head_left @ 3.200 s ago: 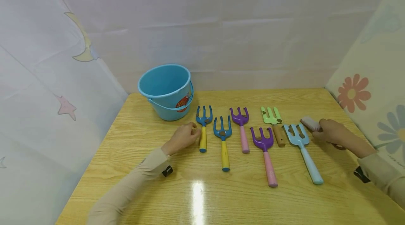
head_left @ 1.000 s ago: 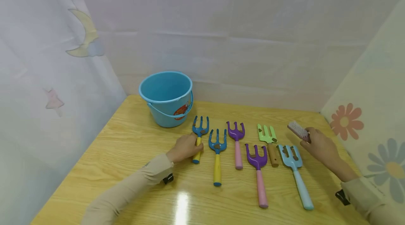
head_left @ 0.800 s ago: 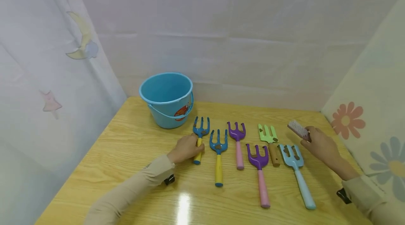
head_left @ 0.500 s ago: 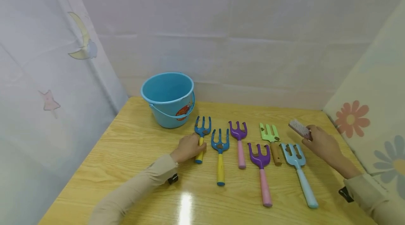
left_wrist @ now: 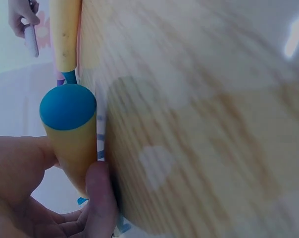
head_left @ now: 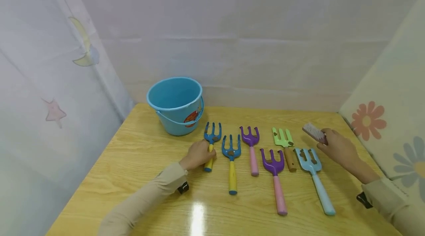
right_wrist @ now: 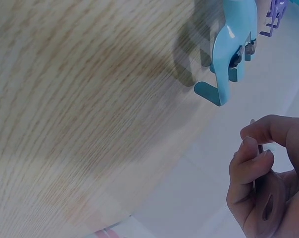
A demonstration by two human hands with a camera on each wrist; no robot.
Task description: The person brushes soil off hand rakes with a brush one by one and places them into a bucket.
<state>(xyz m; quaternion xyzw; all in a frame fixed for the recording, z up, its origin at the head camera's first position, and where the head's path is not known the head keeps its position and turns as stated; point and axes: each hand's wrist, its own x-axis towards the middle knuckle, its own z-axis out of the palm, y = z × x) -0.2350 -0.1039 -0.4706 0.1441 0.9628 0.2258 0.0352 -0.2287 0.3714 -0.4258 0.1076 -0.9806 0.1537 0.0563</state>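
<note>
My left hand [head_left: 196, 155] grips the yellow handle of the leftmost hand fork [head_left: 212, 137], which has blue tines with brown patches. In the left wrist view the thumb and fingers wrap the handle [left_wrist: 70, 144] below its blue end cap, close over the table. On the right, my right hand [head_left: 338, 151] holds a scrubbing brush [head_left: 314, 132], pale bristles facing up, above the table. Its brown handle [right_wrist: 269, 206] with a slot shows in the right wrist view. A light blue fork [head_left: 310, 162] lies nearest that hand, brown spots on its tines.
Between the hands lie a second blue-and-yellow fork [head_left: 232, 155], two purple-and-pink forks [head_left: 273, 164], and a green fork [head_left: 283, 138] with a wooden handle, all brown-spotted. A light blue bucket [head_left: 179, 118] stands at the back left. Printed cloth [head_left: 232, 62] walls the wooden table [head_left: 139, 162].
About three seconds ago my left hand was beside the leftmost fork; it now grips the handle. The brush has come up off the right side. Over the last second both hands hardly move.
</note>
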